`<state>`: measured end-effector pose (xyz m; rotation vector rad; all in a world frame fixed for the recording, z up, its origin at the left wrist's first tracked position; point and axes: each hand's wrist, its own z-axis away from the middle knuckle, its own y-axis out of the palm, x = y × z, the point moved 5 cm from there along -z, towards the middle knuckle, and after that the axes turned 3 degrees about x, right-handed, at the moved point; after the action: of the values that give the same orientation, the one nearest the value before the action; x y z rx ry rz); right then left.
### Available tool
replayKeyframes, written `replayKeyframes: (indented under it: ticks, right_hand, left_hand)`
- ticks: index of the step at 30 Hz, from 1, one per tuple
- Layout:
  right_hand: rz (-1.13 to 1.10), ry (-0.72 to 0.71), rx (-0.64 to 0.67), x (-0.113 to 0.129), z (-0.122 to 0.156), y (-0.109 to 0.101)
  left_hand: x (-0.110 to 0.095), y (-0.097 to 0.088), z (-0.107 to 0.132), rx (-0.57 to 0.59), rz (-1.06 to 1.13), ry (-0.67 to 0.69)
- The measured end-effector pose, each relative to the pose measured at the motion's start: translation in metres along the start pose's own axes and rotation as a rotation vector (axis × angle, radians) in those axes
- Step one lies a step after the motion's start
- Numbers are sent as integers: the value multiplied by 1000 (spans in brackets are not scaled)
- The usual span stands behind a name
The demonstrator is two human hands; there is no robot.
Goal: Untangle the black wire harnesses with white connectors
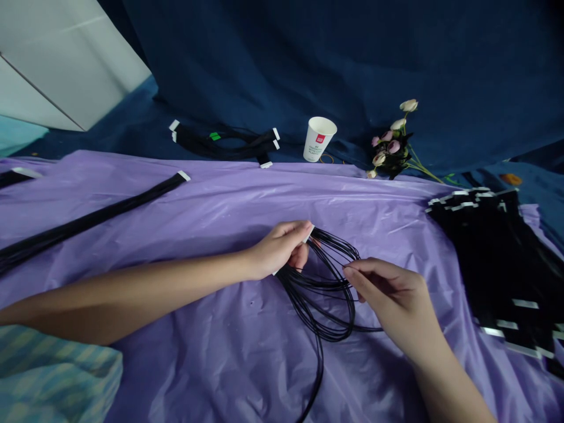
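A bundle of thin black cables hangs in loops at the middle of the view, with a white connector at its upper end. My left hand is closed around that end, the thumb pressed near the connector. Another bit of white shows below the left palm, mostly hidden. My right hand pinches one or a few of the thin strands between thumb and fingertips, at the right side of the loops. One thicker part of the cable trails down toward the bottom edge.
Purple sheeting covers the work surface. Black cables with white ends are piled at right; a long one lies at left and a green-marked bundle behind. A paper cup and artificial flowers stand near the dark blue cloth.
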<state>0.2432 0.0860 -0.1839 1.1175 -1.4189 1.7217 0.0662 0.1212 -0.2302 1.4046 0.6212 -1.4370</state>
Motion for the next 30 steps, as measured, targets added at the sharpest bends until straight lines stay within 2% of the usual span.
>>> replayKeyframes:
  ticks: [5, 16, 19, 22, 25, 27, 30]
  right_hand:
    - [15, 51, -44, -5, 0, -1]
    - [84, -39, -71, 1, 1, 2]
    - [-123, -75, -87, 3, 3, 0]
    - [-572, -89, -111, 4, 0, -6]
    - [-985, -24, -158, 1, -6, -15]
    - [-1117, -2, -221, -1, -8, -22]
    - [-1096, -44, -257, -2, -6, -25]
  left_hand:
    - [0, 1, 0, 20, -4, 4]
    - [0, 0, 0, 13, -11, -1]
    - [0, 0, 0, 0, 1, -9]
    - [0, 0, 0, -10, 13, -10]
    - [1, -1, 0, -16, 16, -8]
    - [1, -2, -1, -23, 22, -1]
    - [1, -3, -2, -29, 31, 0]
